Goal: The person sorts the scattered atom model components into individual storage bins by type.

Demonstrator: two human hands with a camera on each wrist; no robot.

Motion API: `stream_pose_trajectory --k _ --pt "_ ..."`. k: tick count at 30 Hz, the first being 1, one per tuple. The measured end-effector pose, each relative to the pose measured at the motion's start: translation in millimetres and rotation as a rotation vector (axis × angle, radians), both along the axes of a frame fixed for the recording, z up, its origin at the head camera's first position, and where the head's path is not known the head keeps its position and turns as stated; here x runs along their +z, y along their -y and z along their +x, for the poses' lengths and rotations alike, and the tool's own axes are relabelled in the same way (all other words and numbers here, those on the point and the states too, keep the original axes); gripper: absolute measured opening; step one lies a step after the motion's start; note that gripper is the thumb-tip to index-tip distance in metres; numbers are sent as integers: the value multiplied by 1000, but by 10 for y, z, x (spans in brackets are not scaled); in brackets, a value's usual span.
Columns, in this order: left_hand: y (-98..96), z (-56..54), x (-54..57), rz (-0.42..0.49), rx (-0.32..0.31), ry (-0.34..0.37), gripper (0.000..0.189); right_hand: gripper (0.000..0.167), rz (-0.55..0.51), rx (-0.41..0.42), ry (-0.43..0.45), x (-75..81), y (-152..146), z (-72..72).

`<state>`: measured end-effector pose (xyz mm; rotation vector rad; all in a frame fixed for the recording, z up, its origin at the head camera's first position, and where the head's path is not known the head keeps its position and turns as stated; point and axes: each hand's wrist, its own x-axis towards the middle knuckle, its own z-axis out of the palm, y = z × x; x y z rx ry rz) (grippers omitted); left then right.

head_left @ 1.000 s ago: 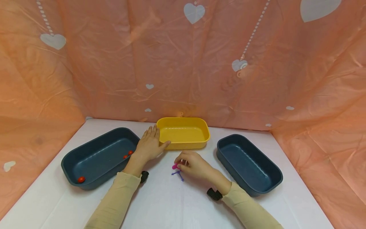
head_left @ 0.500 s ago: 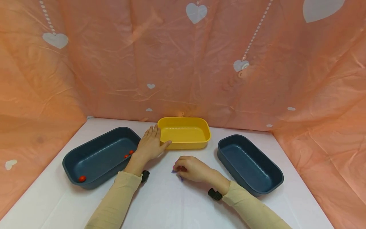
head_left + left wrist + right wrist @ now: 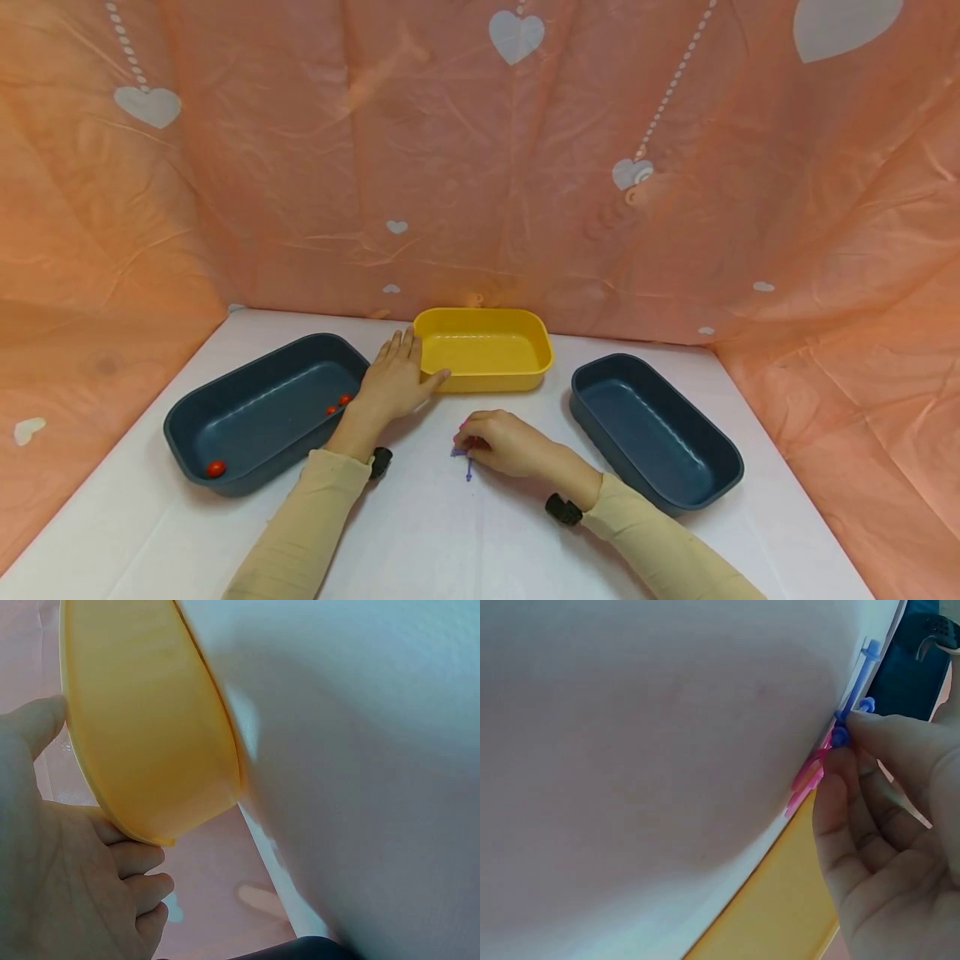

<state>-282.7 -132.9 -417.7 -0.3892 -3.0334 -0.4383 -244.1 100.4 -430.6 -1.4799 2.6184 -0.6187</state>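
Observation:
My left hand (image 3: 392,383) lies against the left end of the yellow bin (image 3: 483,383), fingers stretched along its side. In the left wrist view its thumb touches the bin's rim, while the other fingers are at the corner. Over the middle of the white table, my right hand (image 3: 513,442) pinches a small blue-purple plastic piece (image 3: 862,679) with knobbed arms between thumb and fingers. One arm of it points toward me in the head view. Slim pink pieces (image 3: 804,780) show right beside the fingertips, partly hidden by the hand.
A dark blue bin (image 3: 187,392) at the left holds a larger red object (image 3: 216,468) and two smaller red ones (image 3: 345,399). Another dark blue bin (image 3: 656,425) stands at the right. An orange curtain (image 3: 480,183) hangs behind and at both sides.
My right hand has lowered slightly and covers more of the pink pieces. The blue-purple piece has turned, its arm now pointing straight toward me. My left hand has stayed at the yellow bin.

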Motion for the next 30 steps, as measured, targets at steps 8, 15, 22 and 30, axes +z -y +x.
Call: stream_pose_trajectory --k 8,15,22,30 --pt "7 1 0 -9 -3 -2 94 12 7 -3 5 1 17 -5" --pt "6 5 10 -9 -6 -4 93 11 27 -11 -13 -21 21 -8" --pt "4 3 13 -8 -3 -4 93 13 -7 -17 -24 6 16 12" --pt "-1 10 14 -7 -1 -10 94 14 -98 -77 -31 100 -2 27"
